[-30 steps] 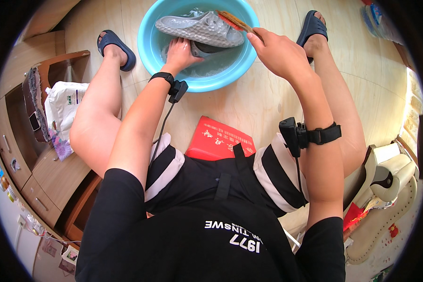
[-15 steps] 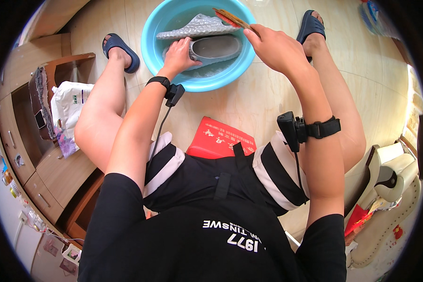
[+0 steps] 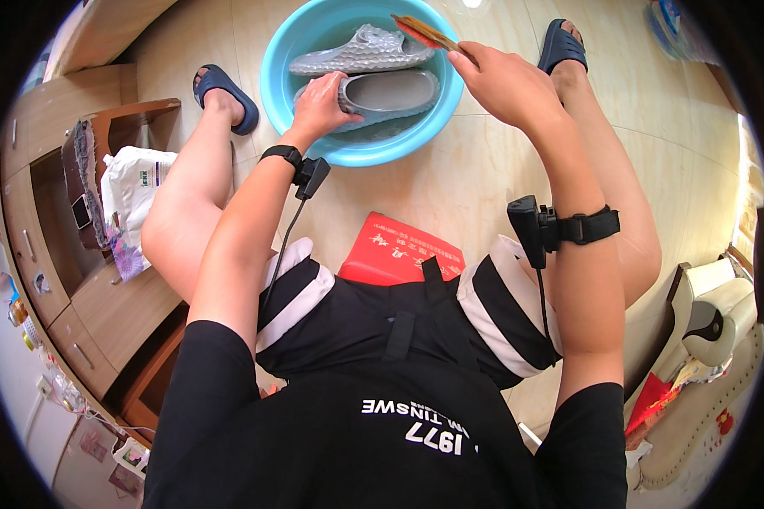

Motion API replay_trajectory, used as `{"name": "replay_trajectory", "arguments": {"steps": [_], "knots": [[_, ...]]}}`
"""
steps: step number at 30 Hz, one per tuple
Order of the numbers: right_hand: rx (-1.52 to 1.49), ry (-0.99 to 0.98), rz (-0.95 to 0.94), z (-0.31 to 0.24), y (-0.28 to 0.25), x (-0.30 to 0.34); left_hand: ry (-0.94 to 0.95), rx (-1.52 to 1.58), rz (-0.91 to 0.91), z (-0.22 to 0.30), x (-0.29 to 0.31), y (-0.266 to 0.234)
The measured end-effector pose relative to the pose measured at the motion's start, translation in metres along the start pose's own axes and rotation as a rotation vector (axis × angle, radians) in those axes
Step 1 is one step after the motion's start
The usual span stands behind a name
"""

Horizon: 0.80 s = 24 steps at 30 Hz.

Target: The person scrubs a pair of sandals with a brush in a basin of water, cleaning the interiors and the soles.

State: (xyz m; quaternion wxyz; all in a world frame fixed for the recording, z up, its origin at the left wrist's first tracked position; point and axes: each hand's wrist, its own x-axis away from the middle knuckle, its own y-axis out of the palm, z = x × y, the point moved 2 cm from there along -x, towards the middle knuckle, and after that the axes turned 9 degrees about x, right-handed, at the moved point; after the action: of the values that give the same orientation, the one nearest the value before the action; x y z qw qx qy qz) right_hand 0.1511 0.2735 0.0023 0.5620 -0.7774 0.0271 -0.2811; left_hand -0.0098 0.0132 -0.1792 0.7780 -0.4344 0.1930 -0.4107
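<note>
**Near shoe [image 3: 389,92] gripped in basin [image 3: 373,158], brush [image 3: 423,32] above**

The left hand [image 3: 323,109] clasps the left end of the near shoe, fingers over its top and thumb along its near side. That grey shoe lies in the blue basin, opening upward, in shallow water. Just beyond it, the far shoe [image 3: 361,53] rests tilted on its side, textured surface showing. The right hand [image 3: 505,85] pinches the brush handle between thumb and curled fingers; the reddish bristles hang over the basin's right part, near the far shoe. The basin stands on the floor [image 3: 492,178], with a red box [image 3: 403,250] nearer the person.
</note>
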Motion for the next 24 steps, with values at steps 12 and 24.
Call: {"name": "replay_trajectory", "arguments": {"steps": [12,24], "knots": [[0.031,-0.232,-0.158,0.035,0.049,0.004,-0.031,-0.048,-0.036,0.023,0.014,-0.027],[0.053,-0.237,-0.099,0.052,0.058,0.003,-0.026,-0.068,-0.029,0.023,0.021,-0.030]]}}
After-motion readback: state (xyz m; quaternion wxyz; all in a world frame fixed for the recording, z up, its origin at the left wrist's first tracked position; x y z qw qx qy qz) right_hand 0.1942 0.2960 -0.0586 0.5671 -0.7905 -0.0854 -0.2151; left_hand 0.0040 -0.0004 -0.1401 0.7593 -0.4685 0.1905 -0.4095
